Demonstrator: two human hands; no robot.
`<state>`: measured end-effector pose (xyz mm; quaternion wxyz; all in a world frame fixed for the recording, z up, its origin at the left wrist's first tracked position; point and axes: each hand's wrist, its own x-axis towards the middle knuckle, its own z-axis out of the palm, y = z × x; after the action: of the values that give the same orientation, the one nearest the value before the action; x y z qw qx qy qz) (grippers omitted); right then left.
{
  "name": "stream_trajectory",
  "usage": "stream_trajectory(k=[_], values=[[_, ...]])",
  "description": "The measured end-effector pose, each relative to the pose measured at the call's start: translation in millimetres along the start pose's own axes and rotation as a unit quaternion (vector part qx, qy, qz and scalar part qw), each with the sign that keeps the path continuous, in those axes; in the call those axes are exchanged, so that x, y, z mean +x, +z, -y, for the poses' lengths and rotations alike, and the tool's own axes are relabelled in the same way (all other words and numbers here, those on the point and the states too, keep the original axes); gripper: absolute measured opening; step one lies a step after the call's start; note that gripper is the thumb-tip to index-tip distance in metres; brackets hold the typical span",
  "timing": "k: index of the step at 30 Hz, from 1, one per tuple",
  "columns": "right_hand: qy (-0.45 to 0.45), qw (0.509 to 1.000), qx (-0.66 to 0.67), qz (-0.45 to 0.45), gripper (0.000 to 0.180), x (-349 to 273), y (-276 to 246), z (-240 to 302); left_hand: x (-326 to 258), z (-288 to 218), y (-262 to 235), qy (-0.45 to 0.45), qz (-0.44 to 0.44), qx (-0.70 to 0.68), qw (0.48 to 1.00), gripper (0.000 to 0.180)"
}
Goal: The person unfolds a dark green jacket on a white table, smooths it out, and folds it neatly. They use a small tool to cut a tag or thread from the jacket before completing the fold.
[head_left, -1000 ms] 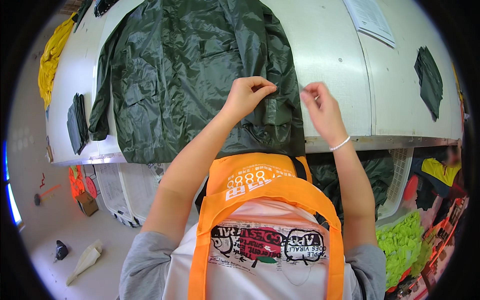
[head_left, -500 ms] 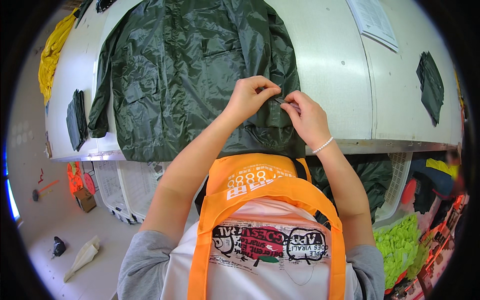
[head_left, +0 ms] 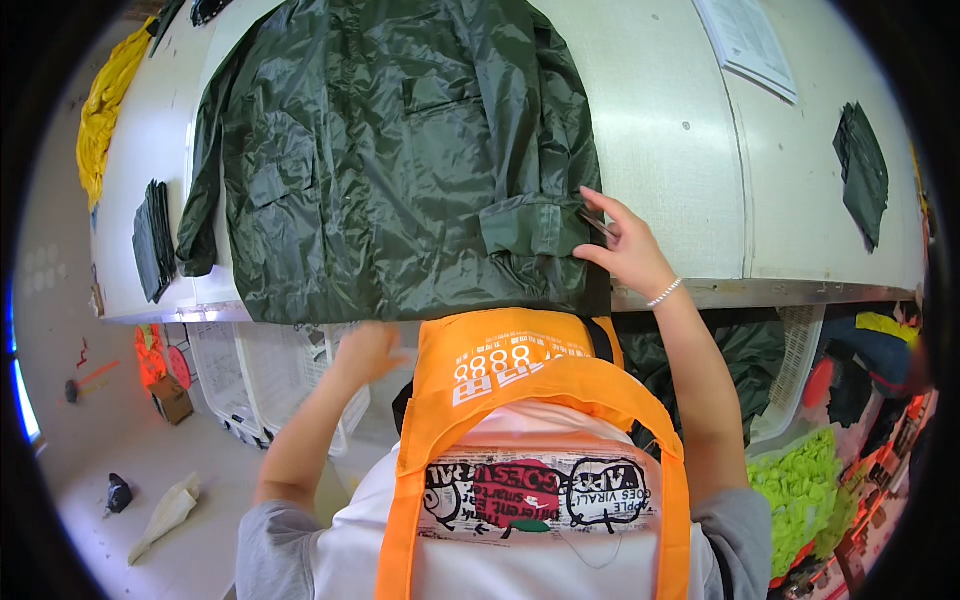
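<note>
A dark green jacket (head_left: 360,170) lies front up on the table, its right-hand sleeve folded down so that the cuff (head_left: 530,228) rests near the hem. Beside that cuff is my right hand (head_left: 630,245), thumb and forefinger apart, with thread snips (head_left: 600,224) held in it. Only a slim grey metal part of the snips shows; the fingers cover the rest. My left hand (head_left: 372,352) is off the jacket, in front of the table edge and left of the orange apron (head_left: 500,345). Motion smears its fingers, and nothing can be made out in them.
Folded dark green pieces lie at the table's left (head_left: 153,240) and right (head_left: 862,175). Papers (head_left: 748,45) sit at the far right, yellow cloth (head_left: 105,110) at the left edge. White crates (head_left: 222,365) stand below the table; lime-green cloth (head_left: 800,495) is piled lower right.
My left hand has left the cuff and swung down and left, past the table edge. My right hand has shifted slightly down and right, its thumb and forefinger spreading. The cuff now lies in plain sight.
</note>
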<state>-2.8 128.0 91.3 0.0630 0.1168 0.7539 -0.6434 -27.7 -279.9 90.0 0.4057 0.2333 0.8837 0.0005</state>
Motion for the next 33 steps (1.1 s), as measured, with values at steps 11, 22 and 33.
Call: stream_trajectory(k=[11,22,33], values=[[-0.145,0.930,-0.255,-0.222,0.020,28.5,4.2,6.7,130.6,-156.6,-97.2,0.295,-0.312,-0.305,0.850,0.063],[-0.238,0.920,-0.139,-0.280,0.018,11.9,6.0,82.8,100.1,-181.2,-175.8,0.261,-0.477,-0.356,0.760,0.026],[-0.316,0.856,-0.193,-0.360,0.023,1.7,-26.7,90.1,55.2,-174.5,-160.8,0.269,-0.551,-0.285,0.737,0.026]])
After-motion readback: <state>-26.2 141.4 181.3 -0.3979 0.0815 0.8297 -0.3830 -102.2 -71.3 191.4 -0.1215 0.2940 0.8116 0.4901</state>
